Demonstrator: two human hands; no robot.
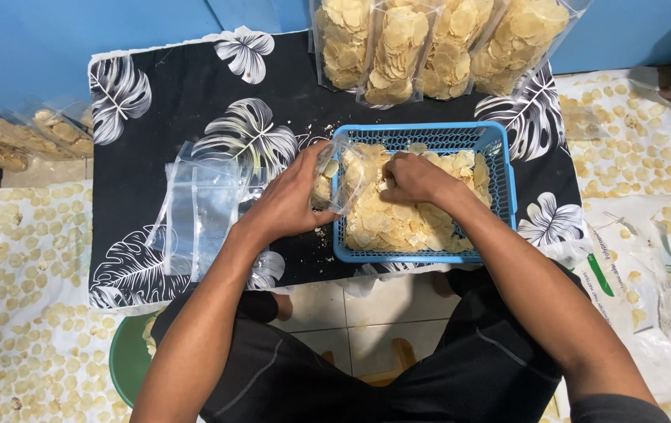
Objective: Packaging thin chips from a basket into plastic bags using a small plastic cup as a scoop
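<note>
Your left hand [292, 196] gripped a clear plastic bag [343, 176] at the blue basket's [508, 168] left edge, while your right hand [417, 178] was curled over the chips [398, 219] at its mouth; what its fingers held was hidden. Empty bags [198, 207] lay on the leaf-print cloth [186, 94]; the filled bags [429, 43] were cut off above.

Filled chip bags [437, 47] cut off by top edge; green stool [128, 360] mostly hidden.

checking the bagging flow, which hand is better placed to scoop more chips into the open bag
Right. The right hand already rests on the chips in the blue basket, beside the bag's mouth. The left hand is occupied holding the clear bag open at the basket's edge.
</note>
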